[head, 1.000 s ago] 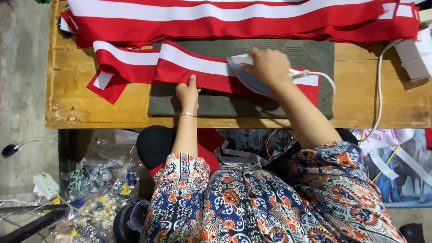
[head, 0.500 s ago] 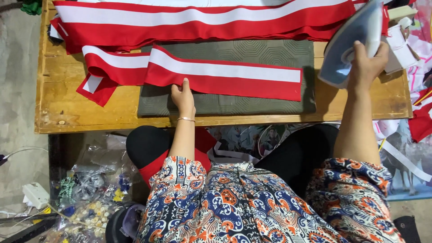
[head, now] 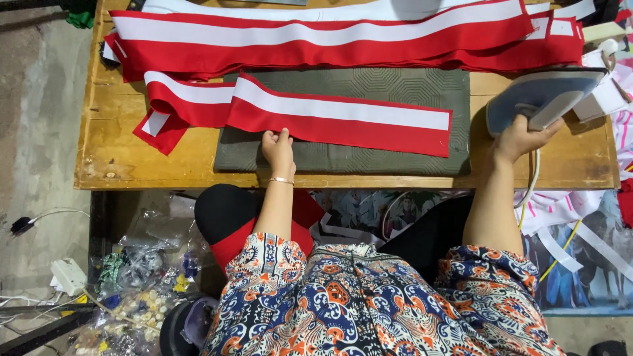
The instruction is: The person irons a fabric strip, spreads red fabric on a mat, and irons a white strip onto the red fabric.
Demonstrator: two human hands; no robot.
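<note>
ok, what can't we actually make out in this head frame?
- Iron: handle hidden by the right hand.
- Long red-and-white strips: right ends cut by the frame edge.
- Left hand: fingertips at the short strip; pinching or just pressing, unclear.
- Under the table: bagged items too small to identify.

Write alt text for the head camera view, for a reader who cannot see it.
Seen from above, a person's left hand presses a red and white fabric strip on a green pad, while the right hand holds an iron tilted up at the right end of the wooden table.
</note>
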